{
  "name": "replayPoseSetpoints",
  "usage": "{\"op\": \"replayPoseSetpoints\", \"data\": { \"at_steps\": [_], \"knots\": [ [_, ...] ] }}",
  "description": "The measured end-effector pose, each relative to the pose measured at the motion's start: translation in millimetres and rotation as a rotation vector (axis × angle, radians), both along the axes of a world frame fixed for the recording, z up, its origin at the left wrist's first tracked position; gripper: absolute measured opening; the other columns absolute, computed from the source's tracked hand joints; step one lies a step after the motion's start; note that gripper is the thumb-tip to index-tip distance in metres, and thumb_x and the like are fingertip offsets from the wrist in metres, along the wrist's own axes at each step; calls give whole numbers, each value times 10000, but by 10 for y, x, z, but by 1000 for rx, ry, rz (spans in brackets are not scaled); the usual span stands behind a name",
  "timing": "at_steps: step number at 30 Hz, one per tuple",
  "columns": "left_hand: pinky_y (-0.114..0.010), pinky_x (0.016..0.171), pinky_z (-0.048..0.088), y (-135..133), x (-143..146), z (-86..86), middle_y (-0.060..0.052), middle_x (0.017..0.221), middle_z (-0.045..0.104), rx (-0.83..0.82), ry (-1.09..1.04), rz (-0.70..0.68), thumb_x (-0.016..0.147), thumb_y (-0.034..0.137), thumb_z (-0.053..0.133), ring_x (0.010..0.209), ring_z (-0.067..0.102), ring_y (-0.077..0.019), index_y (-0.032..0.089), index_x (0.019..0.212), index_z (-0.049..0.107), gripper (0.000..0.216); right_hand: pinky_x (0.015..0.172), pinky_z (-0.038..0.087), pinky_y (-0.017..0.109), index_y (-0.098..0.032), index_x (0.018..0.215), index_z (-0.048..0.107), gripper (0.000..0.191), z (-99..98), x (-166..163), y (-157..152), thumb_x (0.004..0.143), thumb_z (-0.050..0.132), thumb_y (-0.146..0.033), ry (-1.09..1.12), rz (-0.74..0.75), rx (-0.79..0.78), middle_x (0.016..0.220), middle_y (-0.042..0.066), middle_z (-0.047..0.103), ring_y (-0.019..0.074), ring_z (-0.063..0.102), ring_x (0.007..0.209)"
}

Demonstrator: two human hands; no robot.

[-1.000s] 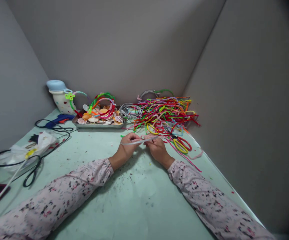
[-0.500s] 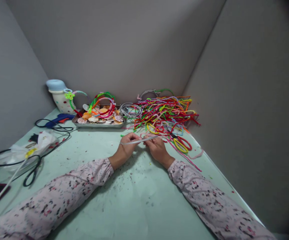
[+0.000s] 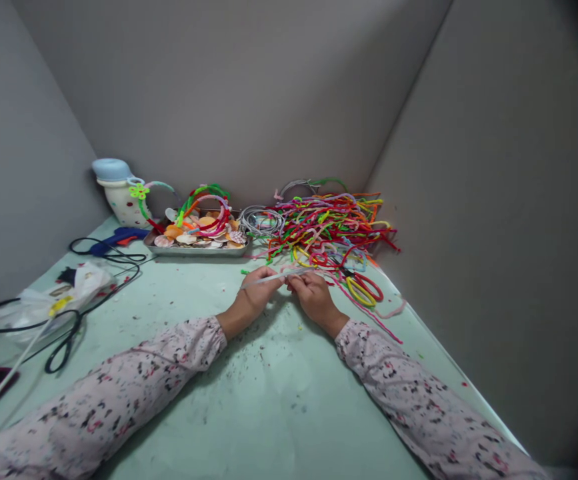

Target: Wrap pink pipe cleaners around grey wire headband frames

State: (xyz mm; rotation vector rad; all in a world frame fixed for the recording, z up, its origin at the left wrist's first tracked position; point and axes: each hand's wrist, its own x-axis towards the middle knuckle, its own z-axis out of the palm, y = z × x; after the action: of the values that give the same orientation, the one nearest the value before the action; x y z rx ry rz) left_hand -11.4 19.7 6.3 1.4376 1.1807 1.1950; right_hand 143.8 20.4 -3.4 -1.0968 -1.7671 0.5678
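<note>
Both hands meet over the middle of the table. A thin, translucent whitish strip (image 3: 263, 280) runs across them, nearly level and rising slightly to the right. My left hand (image 3: 249, 300) is closed, thumb and forefinger pinching the strip. My right hand (image 3: 316, 298) is closed too, fingertips pinched at the strip just right of the left thumb. The strip's right part lies over the right fingers, and what else those fingertips hold is too small to tell. Behind the right hand are scissors (image 3: 363, 291) with yellow and red handles.
A metal tray (image 3: 199, 251) holds seashells and fuzzy colored rings. Coiled silver wire (image 3: 261, 221) lies beside a heap of pipe cleaners (image 3: 331, 220). At left stand a blue-lidded bottle (image 3: 125, 200), a blue glue gun (image 3: 111, 241), black cables (image 3: 71, 340) and a plastic bag (image 3: 86, 283).
The strip has shifted slightly in the fingers, its right part now tilted a little higher and more to the left. Both hands stay almost where they were.
</note>
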Motion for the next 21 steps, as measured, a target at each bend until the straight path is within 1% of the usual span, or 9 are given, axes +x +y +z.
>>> {"op": "replayPoseSetpoints", "data": {
  "at_steps": [5, 7, 9, 13, 17, 21],
  "knots": [
    [-232, 500, 312, -19, -12, 37, 41, 537, 461, 64, 52, -9, 732, 380, 590, 516, 397, -99, 164, 604, 541, 256, 663, 432, 270, -194, 579, 598, 329, -13, -13, 5, 872, 502, -309, 23, -8, -8, 618, 15, 630, 154, 581, 639],
    [-230, 490, 314, -29, -11, 63, 44, 515, 453, 60, 44, 7, 721, 371, 601, 503, 392, -96, 167, 574, 528, 262, 656, 432, 270, -194, 583, 599, 332, -11, -16, 1, 874, 500, -320, 20, -7, -5, 617, 16, 632, 156, 587, 639],
    [-227, 468, 305, -31, -3, 76, 45, 487, 438, 21, 24, 24, 689, 368, 626, 484, 380, -93, 170, 543, 513, 271, 644, 428, 266, -195, 601, 607, 324, -9, -14, -4, 876, 496, -323, 3, -7, 2, 623, 14, 635, 155, 588, 635],
    [-223, 426, 267, -13, 20, 49, 44, 466, 426, -49, -45, 24, 651, 360, 645, 453, 354, -89, 175, 545, 520, 247, 622, 418, 254, -184, 639, 629, 302, -6, -3, -9, 875, 486, -307, -34, -5, 5, 622, 9, 631, 146, 580, 618],
    [-228, 443, 279, -11, 28, 26, 40, 490, 436, -17, -53, 22, 670, 351, 634, 472, 363, -93, 175, 549, 520, 242, 612, 411, 255, -178, 630, 626, 294, 11, -2, -12, 867, 490, -286, -44, -22, 4, 603, 9, 618, 144, 567, 599],
    [-238, 484, 298, -4, 21, 4, 47, 495, 428, -18, -20, 26, 690, 361, 631, 494, 377, -101, 177, 562, 514, 252, 600, 412, 260, -183, 629, 622, 285, 30, -15, -20, 864, 497, -285, -60, -38, 39, 574, 4, 599, 143, 543, 570]
  ]
}}
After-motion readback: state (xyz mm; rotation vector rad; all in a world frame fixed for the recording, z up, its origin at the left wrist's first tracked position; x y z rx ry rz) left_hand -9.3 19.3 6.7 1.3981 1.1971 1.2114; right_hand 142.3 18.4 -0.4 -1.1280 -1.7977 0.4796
